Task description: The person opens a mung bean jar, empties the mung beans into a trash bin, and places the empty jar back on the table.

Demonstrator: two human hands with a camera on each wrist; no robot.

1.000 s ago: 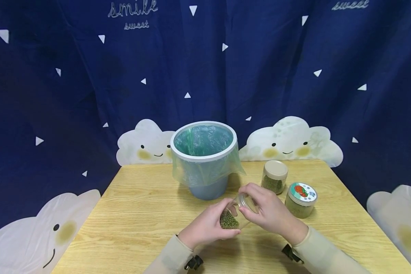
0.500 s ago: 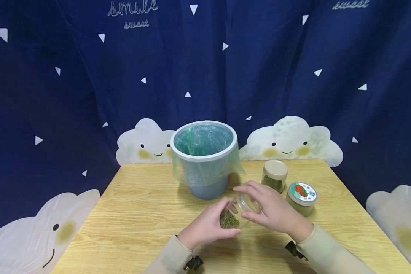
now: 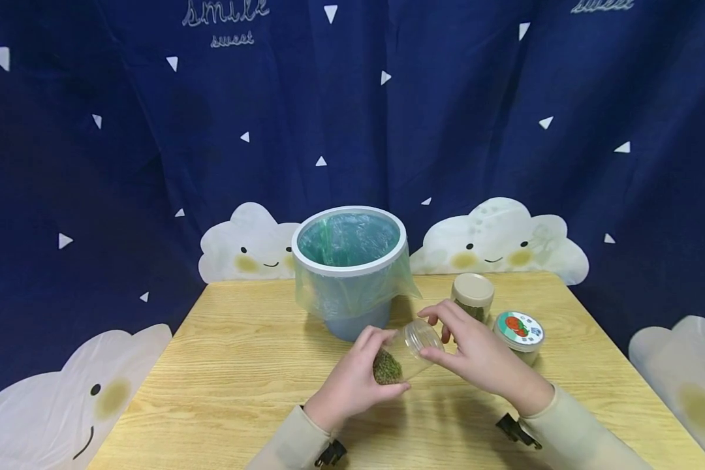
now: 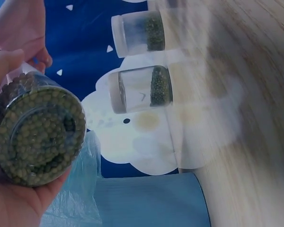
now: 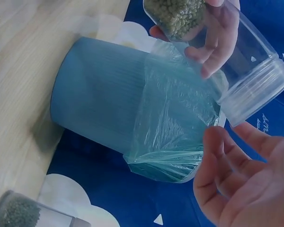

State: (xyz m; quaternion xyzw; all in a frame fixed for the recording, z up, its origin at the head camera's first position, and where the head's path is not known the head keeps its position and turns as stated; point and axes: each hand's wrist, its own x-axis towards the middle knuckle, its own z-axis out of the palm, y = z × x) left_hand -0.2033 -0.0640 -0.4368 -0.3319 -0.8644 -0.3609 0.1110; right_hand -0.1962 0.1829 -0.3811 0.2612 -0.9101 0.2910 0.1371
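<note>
My left hand grips a clear jar around its lower part, tilted with the mouth toward the upper right. Green mung beans lie in its bottom end, and the left wrist view shows the beans through the base. A ridged clear band rings the mouth. Beside that end is my right hand, its fingers loosely bent and spread from the thumb. The thumb tip is right at the jar's rim; the other fingertips stand apart from it.
A blue bin lined with a thin green bag stands beyond the hands on the wooden table. Behind the right hand are a beige-lidded jar and a jar with a tomato-picture label. A dark blue curtain hangs behind.
My right hand's fingers have come away from the jar's mouth as that hand shifted right. The left hand keeps its hold, with the jar turned slightly and more of it showing.
</note>
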